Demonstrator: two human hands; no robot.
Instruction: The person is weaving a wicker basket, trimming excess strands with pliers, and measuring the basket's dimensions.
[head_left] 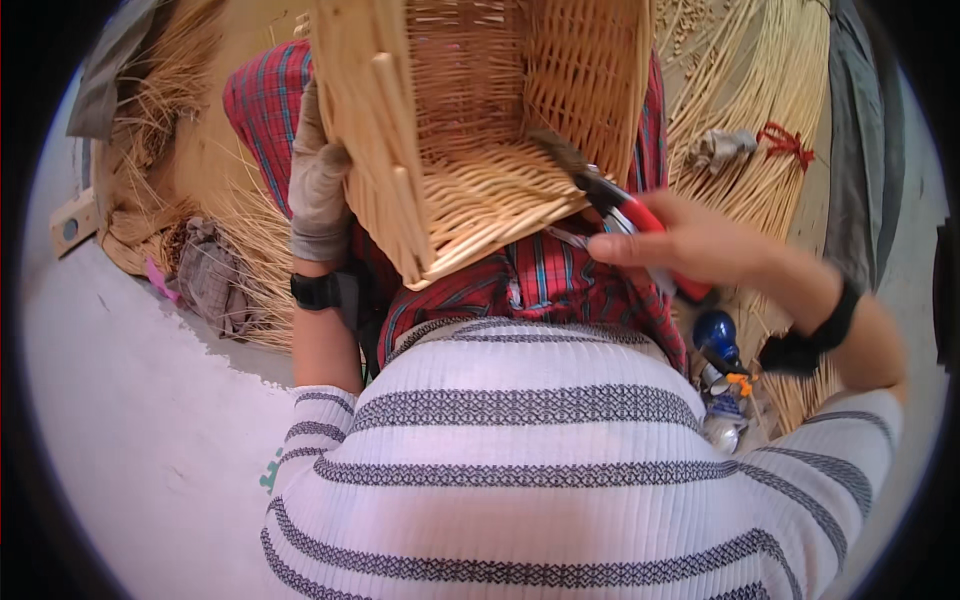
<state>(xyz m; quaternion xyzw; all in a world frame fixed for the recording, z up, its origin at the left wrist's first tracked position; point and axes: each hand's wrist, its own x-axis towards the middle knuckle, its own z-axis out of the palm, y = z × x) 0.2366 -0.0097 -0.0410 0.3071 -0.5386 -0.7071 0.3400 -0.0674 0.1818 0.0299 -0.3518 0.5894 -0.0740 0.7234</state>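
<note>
- Nearest is the wearer's striped top; the basket's low corner points toward it, so I would aim every tool stroke away from the body.
- The right hand, bare and blurred, is wrapped around a red-handled cutter. A firm but easy grip well back on the handles would likely give the best control.
- The cutter's dark head lies over the open side of the wicker basket, near the lower right corner. Blur hides whether it touches the weave or how wide its jaws stand; setting it squarely before squeezing should spare the neighbouring rods.
- The basket sits above the lap, tilted, its opening facing the wearer. 2 short stake ends show along its left wall; care around such ends would save scratches.
- The left hand, in a pale glove, holds that left wall from outside, well apart from the cutter: a sound place for steadying.
- Below, a red plaid cloth covers the lap; resting the basket's weight there would spare the left wrist.
- Farther out, on the right, a blue rounded object lies near the right forearm; leave the elbow room around it.
- Beyond, 1 bundle of pale rods lies with a red tie.
</note>
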